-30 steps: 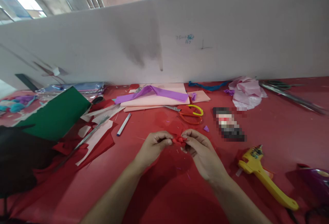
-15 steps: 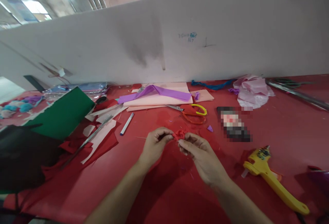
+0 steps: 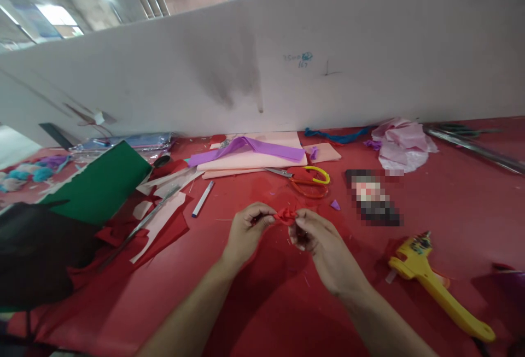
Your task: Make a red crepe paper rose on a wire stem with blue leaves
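Between my two hands is a small crumpled red paper piece [image 3: 286, 215], gathered in folds like a flower. My left hand [image 3: 250, 231] pinches its left end between thumb and fingertips. At its right end my right hand [image 3: 318, 239] grips it with thumb and index finger, the other fingers curled below. Just beyond the hands lie scissors [image 3: 309, 182] with yellow and orange handles, next to a small purple scrap [image 3: 335, 205]. A white marker [image 3: 203, 199] rests to the left of my left hand.
A yellow glue gun [image 3: 438, 286] lies at right, below a blurred dark object [image 3: 373, 198]. Peach paper sheets [image 3: 262, 163] with a purple strip [image 3: 246, 148] lie before the white partition [image 3: 164, 72]. Left are green board [image 3: 102, 182], paper scraps [image 3: 159, 226] and a dark bag-like thing [image 3: 36, 253].
My right thumb and fingers have shifted slightly on the red paper's right side, showing more of its folds. My left hand keeps its pinch nearly in place.
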Demonstrator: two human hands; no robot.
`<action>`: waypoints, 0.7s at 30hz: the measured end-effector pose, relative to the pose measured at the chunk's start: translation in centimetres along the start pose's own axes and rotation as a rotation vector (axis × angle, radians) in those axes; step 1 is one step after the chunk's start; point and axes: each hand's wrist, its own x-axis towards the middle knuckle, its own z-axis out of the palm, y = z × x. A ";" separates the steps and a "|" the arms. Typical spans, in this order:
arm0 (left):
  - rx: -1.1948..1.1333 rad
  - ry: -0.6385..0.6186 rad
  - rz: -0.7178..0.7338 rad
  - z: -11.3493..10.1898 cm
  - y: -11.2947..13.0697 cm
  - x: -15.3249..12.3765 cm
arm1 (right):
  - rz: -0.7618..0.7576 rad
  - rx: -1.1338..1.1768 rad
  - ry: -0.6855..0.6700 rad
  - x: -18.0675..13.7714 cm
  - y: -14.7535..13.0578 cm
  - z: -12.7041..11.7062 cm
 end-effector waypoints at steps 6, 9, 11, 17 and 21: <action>-0.046 -0.006 -0.020 -0.1 0.1 -0.1 | -0.062 0.039 0.001 -0.1 -0.2 -0.1; -0.049 -0.034 -0.025 -0.1 0.2 -0.1 | -0.077 0.042 0.015 0.0 -0.3 -0.2; -0.032 -0.058 -0.016 -0.1 0.4 0.0 | -0.074 0.026 0.018 0.0 -0.3 -0.2; 0.045 -0.128 0.001 0.1 1.1 0.0 | -0.101 -0.046 0.006 0.1 -0.3 0.0; 0.064 -0.157 -0.008 0.0 1.1 -0.1 | -0.118 -0.056 0.009 0.0 -0.6 0.0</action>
